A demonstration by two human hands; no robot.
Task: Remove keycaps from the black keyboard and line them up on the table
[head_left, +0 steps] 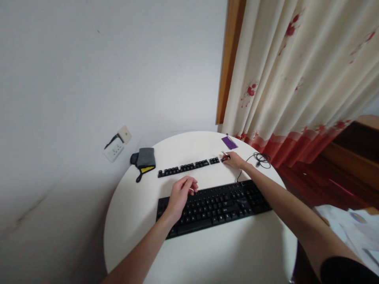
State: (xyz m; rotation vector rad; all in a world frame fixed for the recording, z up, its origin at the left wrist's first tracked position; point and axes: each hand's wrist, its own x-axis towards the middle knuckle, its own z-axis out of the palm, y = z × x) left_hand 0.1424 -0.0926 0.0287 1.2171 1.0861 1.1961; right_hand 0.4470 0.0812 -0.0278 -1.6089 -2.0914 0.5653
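Note:
My left hand hovers over the left part of a black keyboard, its fingers loosely curled together with nothing visible in them. Farther off, my right hand grips a small metal-tipped tool, whose exact kind is too small to make out. Its fingertips are at the right end of a row of loose black keycaps, beside a keycap there. The row runs across the table behind the keyboard. My left forearm and hand cover some of the keyboard's left side, and my right forearm passes over its right end.
The round white table stands against a wall. On it are a grey pouch with a yellow edge at the left, a purple card-like piece at the back and a coiled cable at the right. A curtain hangs behind.

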